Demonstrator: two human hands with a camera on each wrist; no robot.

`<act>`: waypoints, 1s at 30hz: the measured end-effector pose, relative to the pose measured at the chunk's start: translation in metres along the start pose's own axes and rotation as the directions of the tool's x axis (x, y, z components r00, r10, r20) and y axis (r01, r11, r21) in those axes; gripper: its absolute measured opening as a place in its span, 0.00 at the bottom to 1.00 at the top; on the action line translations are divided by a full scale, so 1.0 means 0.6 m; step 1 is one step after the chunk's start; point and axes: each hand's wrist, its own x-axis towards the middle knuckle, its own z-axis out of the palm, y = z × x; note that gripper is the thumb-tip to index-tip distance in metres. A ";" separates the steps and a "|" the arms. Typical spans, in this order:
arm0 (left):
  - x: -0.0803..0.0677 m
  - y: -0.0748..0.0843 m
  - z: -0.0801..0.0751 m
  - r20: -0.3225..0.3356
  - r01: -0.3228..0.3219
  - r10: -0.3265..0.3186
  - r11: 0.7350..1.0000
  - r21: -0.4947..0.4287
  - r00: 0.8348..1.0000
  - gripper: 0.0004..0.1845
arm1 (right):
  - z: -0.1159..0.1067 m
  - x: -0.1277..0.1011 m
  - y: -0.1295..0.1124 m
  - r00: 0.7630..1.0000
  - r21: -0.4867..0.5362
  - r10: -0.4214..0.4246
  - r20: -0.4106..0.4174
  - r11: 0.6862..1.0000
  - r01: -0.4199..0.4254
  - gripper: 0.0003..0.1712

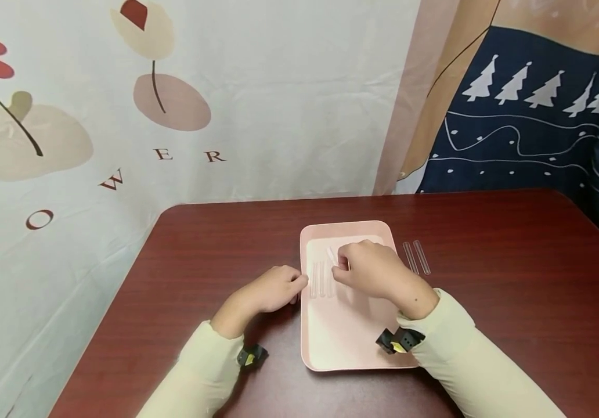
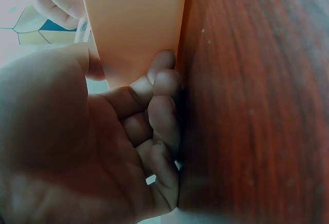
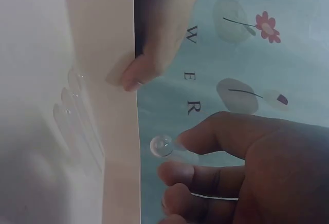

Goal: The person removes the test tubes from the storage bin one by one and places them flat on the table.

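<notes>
Right hand (image 1: 375,270) hovers over the upper part of the pink tray (image 1: 352,342), fingers curled, pinching a clear tube (image 1: 330,253) by one end. Left hand (image 1: 273,288) rests on the surface (image 1: 487,302) at the tray's left rim, fingers curled, fingertips touching the rim.

The head view shows the layout: three tubes (image 1: 322,278) side by side in the tray, just left of the right hand, and a spare pair (image 1: 416,257) on the surface just right of the tray. Neither wrist view shows that pair.

The right wrist view gives what the head view cannot: the held tube (image 3: 161,145) seen end-on, its round clear tip projecting past the thumb and first finger. It also shows the three lying tubes (image 3: 72,100) faintly and the left fingertips (image 3: 134,77) against the rim.

The left wrist view shows the left fingers (image 2: 162,95) folded against the tray's edge (image 2: 133,29), with the right hand (image 2: 59,0) at top left.

Hard to make out: the tubes are transparent and nearly vanish against the tray; the held tube's lower end is covered by the fingers. Both forearms are cut off by the frame.

Legible writing on the backdrop (image 1: 184,87): "O W E R", with a cut-off "L" at the far left.
</notes>
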 end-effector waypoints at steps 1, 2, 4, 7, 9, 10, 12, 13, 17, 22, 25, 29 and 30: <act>0.000 0.000 0.000 -0.001 -0.001 0.001 1.000 0.000 1.000 0.20 | -0.002 0.000 0.000 1.000 0.003 -0.001 -0.006 1.000 0.001 0.13; 0.000 0.000 0.000 -0.002 -0.002 0.002 1.000 0.000 1.000 0.20 | -0.004 0.001 0.001 1.000 0.006 -0.001 -0.012 1.000 0.001 0.13; 0.001 -0.001 -0.001 -0.005 -0.004 0.004 1.000 0.002 1.000 0.20 | -0.008 0.002 0.002 1.000 0.015 -0.002 -0.024 1.000 0.002 0.14; 0.000 -0.001 -0.001 -0.005 -0.005 0.005 1.000 0.008 1.000 0.20 | -0.013 0.002 0.003 0.999 0.043 0.001 -0.036 0.999 0.000 0.13; 0.000 -0.002 -0.001 -0.001 -0.008 0.008 1.000 0.006 1.000 0.21 | -0.016 0.001 0.003 0.999 0.055 0.005 -0.042 0.998 -0.002 0.13; -0.001 -0.002 -0.001 0.001 -0.009 0.009 1.000 0.003 1.000 0.21 | -0.017 0.000 0.004 0.999 0.061 0.009 -0.044 0.998 -0.006 0.13; -0.001 -0.001 -0.001 0.006 -0.012 0.012 1.000 -0.004 1.000 0.21 | -0.020 -0.002 0.005 0.999 0.070 0.016 -0.051 0.997 -0.012 0.12; -0.001 -0.001 -0.001 0.007 -0.015 0.015 1.000 -0.006 1.000 0.21 | -0.021 -0.003 0.005 0.998 0.074 0.019 -0.055 0.997 -0.014 0.12; -0.001 -0.001 0.000 0.004 -0.010 0.010 1.000 -0.004 1.000 0.21 | -0.027 -0.003 0.008 0.998 0.090 0.019 -0.065 0.996 -0.014 0.11; -0.002 -0.004 -0.001 0.005 0.002 -0.002 1.000 -0.004 1.000 0.21 | -0.032 0.000 0.011 0.997 0.105 0.020 -0.077 0.994 -0.011 0.12; -0.002 -0.006 -0.001 0.004 0.009 -0.009 1.000 -0.006 1.000 0.21 | -0.032 0.002 0.013 0.996 0.110 0.020 -0.092 0.994 -0.010 0.12; 0.000 -0.007 0.002 0.001 -0.013 0.013 1.000 0.005 1.000 0.20 | -0.031 0.002 0.018 0.994 0.112 0.034 -0.101 0.993 -0.023 0.13; 0.000 -0.007 0.002 0.002 -0.020 0.020 1.000 0.008 1.000 0.20 | -0.031 0.002 0.020 0.994 0.110 0.040 -0.101 0.993 -0.029 0.13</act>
